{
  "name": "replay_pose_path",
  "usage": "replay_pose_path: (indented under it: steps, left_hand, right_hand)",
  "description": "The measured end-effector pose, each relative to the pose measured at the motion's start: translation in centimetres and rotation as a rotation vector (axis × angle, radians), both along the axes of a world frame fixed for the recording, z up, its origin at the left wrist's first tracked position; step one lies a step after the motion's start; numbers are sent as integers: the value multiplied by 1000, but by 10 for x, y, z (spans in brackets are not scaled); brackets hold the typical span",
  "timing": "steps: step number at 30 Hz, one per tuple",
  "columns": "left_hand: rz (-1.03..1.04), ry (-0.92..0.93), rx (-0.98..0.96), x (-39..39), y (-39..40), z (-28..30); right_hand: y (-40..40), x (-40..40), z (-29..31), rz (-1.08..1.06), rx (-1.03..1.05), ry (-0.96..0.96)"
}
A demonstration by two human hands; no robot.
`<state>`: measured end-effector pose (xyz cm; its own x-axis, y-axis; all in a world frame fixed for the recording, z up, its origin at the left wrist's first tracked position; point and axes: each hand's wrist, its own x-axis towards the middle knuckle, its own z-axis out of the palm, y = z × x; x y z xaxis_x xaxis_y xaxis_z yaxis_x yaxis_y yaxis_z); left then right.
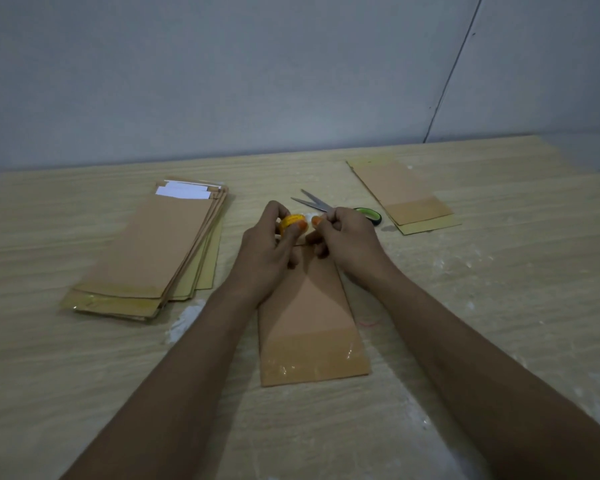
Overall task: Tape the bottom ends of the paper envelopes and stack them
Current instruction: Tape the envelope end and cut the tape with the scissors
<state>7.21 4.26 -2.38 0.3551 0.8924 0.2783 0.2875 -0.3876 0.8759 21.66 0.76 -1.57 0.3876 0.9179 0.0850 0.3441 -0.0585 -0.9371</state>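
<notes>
right now my left hand (269, 244) grips the small yellow tape roll (291, 222) while my right hand (343, 237) pinches its free end, both above the flat brown paper envelope (309, 306) on the pale wood-grain counter (482, 306). glossy tape covers its near end. a fanned stack of envelopes (149, 251) lies left, two more envelopes (404, 195) right beside the scissors (329, 206).

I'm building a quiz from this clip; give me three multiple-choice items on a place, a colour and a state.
1. Where are the scissors? A) beyond the hands B) on the left stack C) under the envelope
2. What colour is the tape roll? A) blue B) yellow C) white
3. The left hand is: A) flat on the table B) gripping the tape roll C) holding scissors

Answers: 1 A, they lie past the right hand; 2 B, its side shows yellow; 3 B, its fingers curl round the roll.
</notes>
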Motion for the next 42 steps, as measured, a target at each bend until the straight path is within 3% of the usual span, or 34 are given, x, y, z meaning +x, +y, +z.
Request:
replay_pose_path:
  steps: [4, 10, 16, 22, 33, 39, 42]
  left_hand:
    - [16, 83, 84, 1, 4, -6]
    - [-35, -76, -9, -2, 10, -4]
    - [68, 112, 337, -3, 4, -5]
    - [12, 79, 133, -5, 9, -6]
    - [44, 199, 96, -2, 10, -7]
    - [-25, 12, -22, -5, 12, -5]
    - [-41, 9, -48, -5, 12, -7]
  right_hand:
    - [-2, 2, 1, -2, -11, -12]
    - [-2, 8, 8, 47, -55, 192]
    - [-2, 8, 7, 24, -37, 115]
    - [-4, 10, 3, 34, -23, 87]
    - [-16, 26, 17, 17, -179, 190]
    - [-16, 25, 13, -12, -125, 177]
    - [-14, 23, 12, -54, -97, 189]
